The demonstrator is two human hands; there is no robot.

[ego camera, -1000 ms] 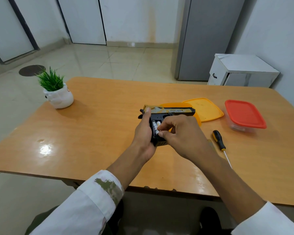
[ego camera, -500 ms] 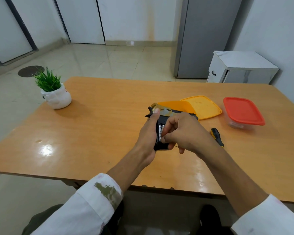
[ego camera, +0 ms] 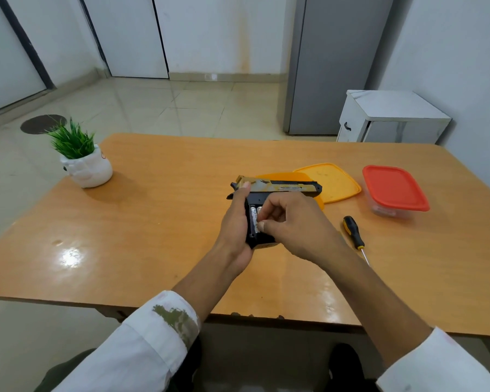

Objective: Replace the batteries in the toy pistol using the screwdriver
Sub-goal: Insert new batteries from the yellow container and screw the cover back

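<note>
Over the middle of the table (ego camera: pixel 159 222), the left hand (ego camera: pixel 235 230) curls round the grip of the toy pistol (ego camera: pixel 283 186). Its long axis runs 9 to 3 o'clock, muzzle toward 3, grip toward 6. The right hand (ego camera: pixel 297 227) has its fingertips curled into the open compartment, and the screwdriver (ego camera: pixel 352 232) lies idle at 3 o'clock. The right hand pinches the batteries (ego camera: pixel 253 215); the swap seems midway, with closing and screwing left.

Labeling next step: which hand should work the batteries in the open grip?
Right hand: its fingertips pinch the batteries in the compartment; the left hand is busy gripping the toy pistol.
</note>
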